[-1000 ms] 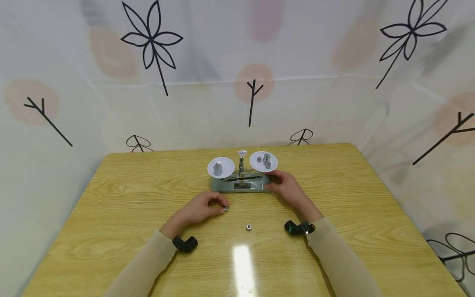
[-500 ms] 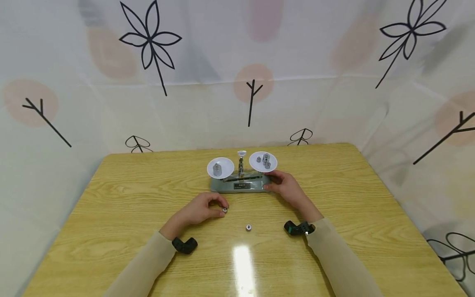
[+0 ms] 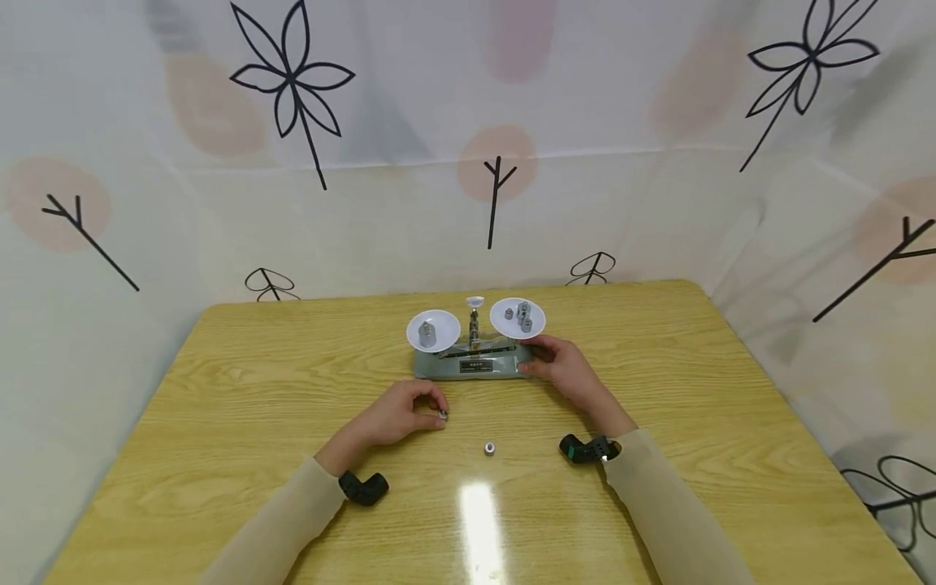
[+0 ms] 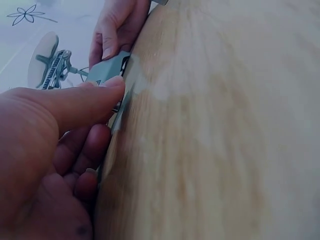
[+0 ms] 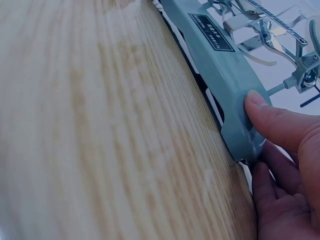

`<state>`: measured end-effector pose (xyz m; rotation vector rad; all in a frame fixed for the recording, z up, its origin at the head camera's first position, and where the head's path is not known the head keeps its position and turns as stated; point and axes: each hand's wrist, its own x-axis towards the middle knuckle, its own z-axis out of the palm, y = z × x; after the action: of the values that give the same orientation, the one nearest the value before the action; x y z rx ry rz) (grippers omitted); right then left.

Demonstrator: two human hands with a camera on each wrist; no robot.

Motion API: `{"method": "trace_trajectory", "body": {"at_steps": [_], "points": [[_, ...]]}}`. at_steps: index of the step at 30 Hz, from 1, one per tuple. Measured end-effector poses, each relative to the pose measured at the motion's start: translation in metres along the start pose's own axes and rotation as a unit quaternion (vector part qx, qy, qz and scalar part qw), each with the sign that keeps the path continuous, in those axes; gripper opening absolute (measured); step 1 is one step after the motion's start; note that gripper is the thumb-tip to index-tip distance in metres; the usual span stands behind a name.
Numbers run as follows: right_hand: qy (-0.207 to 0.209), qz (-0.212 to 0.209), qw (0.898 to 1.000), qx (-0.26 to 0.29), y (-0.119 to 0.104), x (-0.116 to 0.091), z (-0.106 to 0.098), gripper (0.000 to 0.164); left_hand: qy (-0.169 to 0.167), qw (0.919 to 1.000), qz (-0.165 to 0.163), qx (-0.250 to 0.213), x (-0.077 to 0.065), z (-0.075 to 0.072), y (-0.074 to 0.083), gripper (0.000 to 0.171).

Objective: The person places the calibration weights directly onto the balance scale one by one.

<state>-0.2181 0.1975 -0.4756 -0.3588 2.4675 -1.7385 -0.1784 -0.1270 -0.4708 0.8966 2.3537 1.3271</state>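
A balance scale with a grey-green base (image 3: 477,369) stands near the middle of the table. The left hand (image 3: 395,414) pinches a small metal weight (image 3: 443,415) in front of the scale's left end, at or just above the tabletop. In the left wrist view, the thumb (image 4: 80,102) hides that weight. At the scale's other end the right hand (image 3: 570,372) grips the base (image 5: 235,95), its thumb (image 5: 275,120) on top. One large weight (image 3: 427,335) sits on the left pan (image 3: 448,320); several smaller weights (image 3: 525,313) sit on the right pan (image 3: 500,325).
Between the forearms, a loose small weight (image 3: 489,448) lies on the wooden table (image 3: 219,455). A black band (image 3: 364,488) is worn on the left wrist, another (image 3: 585,449) on the right. Patterned cloth (image 3: 409,219) hangs behind the table.
The left hand has drifted very slightly toward the near edge with the weight still pinched. The right hand stays on the scale's base.
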Motion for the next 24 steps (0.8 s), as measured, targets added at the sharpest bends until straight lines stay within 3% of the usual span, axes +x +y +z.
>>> {"method": "trace_trajectory", "body": {"at_steps": [7, 14, 24], "points": [[-0.003, -0.003, 1.0, 0.01, -0.001, 0.0, -0.001, 0.052, 0.018, 0.9997, -0.018, -0.007, -0.003, 0.001, 0.005, 0.014], [-0.002, -0.002, 1.0, 0.006, -0.002, -0.001, 0.0, 0.054, 0.047, 0.9975, -0.025, -0.047, -0.007, 0.001, 0.007, 0.016], [-0.002, 0.003, 1.0, 0.016, -0.002, -0.001, 0.0, 0.052, 0.104, 0.9937, -0.018, -0.039, -0.01, -0.008, 0.023, 0.013]]}}
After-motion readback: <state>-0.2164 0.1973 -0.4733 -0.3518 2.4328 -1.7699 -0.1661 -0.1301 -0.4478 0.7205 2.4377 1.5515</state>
